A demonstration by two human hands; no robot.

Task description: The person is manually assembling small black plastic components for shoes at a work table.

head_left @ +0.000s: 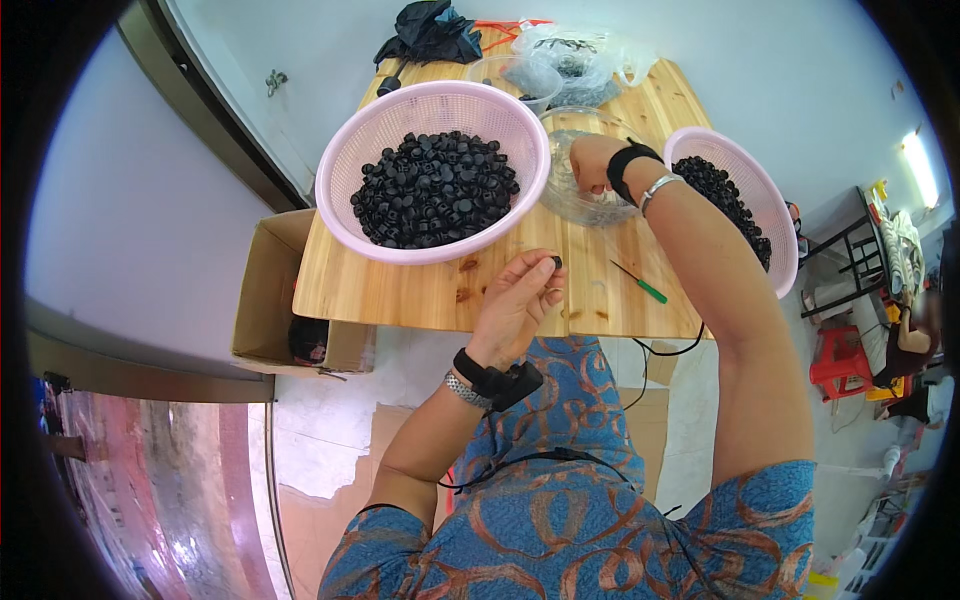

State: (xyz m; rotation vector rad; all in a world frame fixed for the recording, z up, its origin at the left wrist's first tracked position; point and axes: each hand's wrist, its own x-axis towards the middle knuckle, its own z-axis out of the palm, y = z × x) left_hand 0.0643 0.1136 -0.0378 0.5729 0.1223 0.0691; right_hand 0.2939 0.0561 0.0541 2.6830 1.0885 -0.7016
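Note:
My left hand (516,302) is just above the table's front edge, pinching a small round black cap (557,262) between thumb and fingertips. My right hand (596,163) reaches over a clear round bowl (568,208) with its fingers curled downward and closed; the fingertips are mostly hidden, and I cannot make out what is in them. Small shiny pieces seem to lie in that bowl. To its left, a pink basket (337,205) is heaped with black caps (435,190). A second pink basket (783,225) of black parts (722,196) stands beyond my right forearm.
A green-handled screwdriver (650,290) lies on the wooden table (400,290). At the back are a clear tub (488,70), plastic bags (575,60) and a black bag (430,35). A cardboard box (262,290) stands at the left; a red stool (840,362) is far right.

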